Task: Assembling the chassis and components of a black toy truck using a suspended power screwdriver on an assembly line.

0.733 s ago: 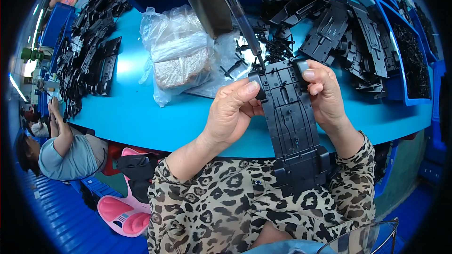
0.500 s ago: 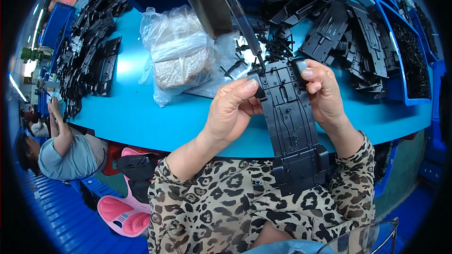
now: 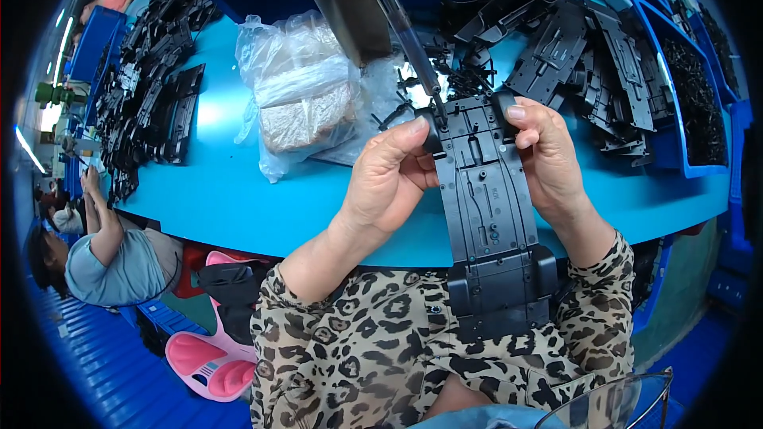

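Both hands up over the near edge of the blue surface (image 3: pixel 238 199). My left hand (image 3: pixel 389 183) grips the left side of a long black plastic chassis plate (image 3: pixel 486 206), thumb pressed near its far end. My right hand (image 3: pixel 548 159) clamps the right side, fingers curled over the top corner. Plate held lengthwise, its near end over my lap. A hanging screwdriver (image 3: pixel 405 28) meets the plate's far left corner. Clear plastic bag (image 3: pixel 302 95) lies behind the left hand. Black parts heaped at the far right corner (image 3: pixel 588 56) and left edge (image 3: pixel 151 87).
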Motion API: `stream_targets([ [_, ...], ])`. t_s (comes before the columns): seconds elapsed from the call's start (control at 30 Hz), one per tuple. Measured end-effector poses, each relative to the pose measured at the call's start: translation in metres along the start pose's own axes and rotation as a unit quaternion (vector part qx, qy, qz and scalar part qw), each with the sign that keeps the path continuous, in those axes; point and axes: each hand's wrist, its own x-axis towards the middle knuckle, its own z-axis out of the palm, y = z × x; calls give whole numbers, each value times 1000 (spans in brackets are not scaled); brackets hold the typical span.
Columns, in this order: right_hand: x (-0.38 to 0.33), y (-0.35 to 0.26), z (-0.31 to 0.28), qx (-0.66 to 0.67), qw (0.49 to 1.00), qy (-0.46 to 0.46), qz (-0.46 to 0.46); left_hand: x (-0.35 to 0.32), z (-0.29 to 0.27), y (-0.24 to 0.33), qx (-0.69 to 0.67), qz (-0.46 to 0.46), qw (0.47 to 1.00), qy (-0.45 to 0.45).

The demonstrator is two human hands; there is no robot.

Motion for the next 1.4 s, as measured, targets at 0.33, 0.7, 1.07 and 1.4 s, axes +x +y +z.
stream_targets([
  [0.33,3,1,3,-26,999,42,7,5,-5,3,-64,-1,997,-33],
  [0.7,13,0,1,-15,996,76,42,12,-3,6,-92,-21,996,8],
  [1.07,21,3,-2,5,991,120,57,12,4,12,-74,-28,996,34],
  [1.4,20,-1,3,17,989,127,74,9,9,13,-82,-22,996,11],
])
